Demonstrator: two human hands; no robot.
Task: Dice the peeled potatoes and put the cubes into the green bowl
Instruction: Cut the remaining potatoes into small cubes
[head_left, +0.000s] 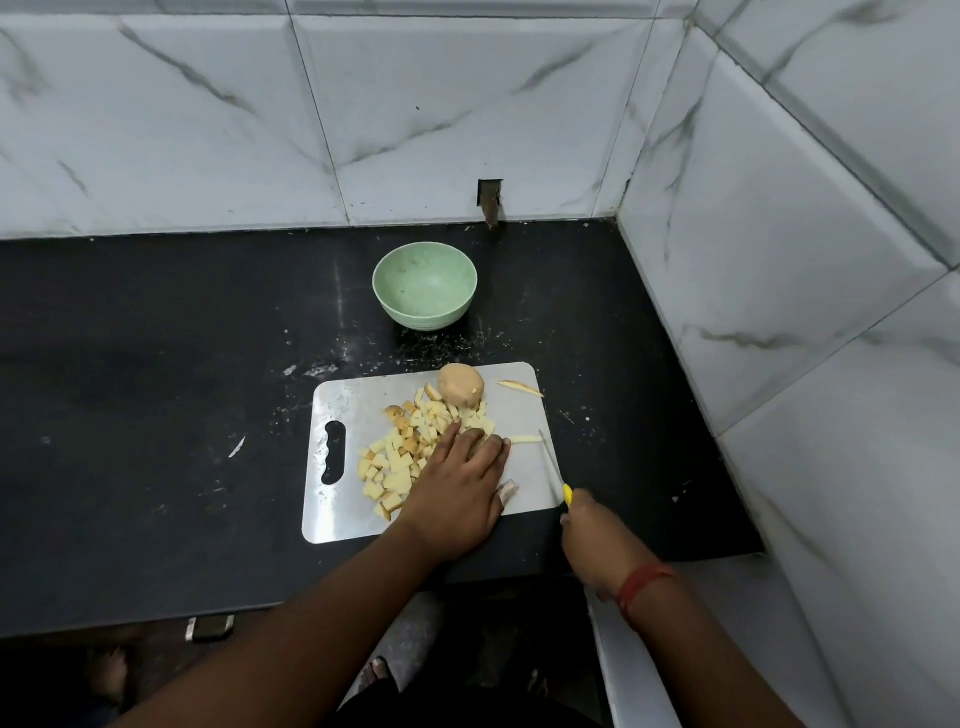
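A pale green bowl stands on the black counter beyond the steel cutting board; nothing shows inside it. A heap of potato cubes lies on the board's middle. A whole peeled potato sits at the board's far edge. My left hand lies flat over potato strips right of the heap, fingers extended. My right hand grips a yellow-handled knife, blade pointing away just right of the strips.
A thin potato sliver lies near the board's far right corner. The black counter meets marble-tiled walls at the back and right. Scattered crumbs lie between bowl and board. The counter's front edge runs just below the board.
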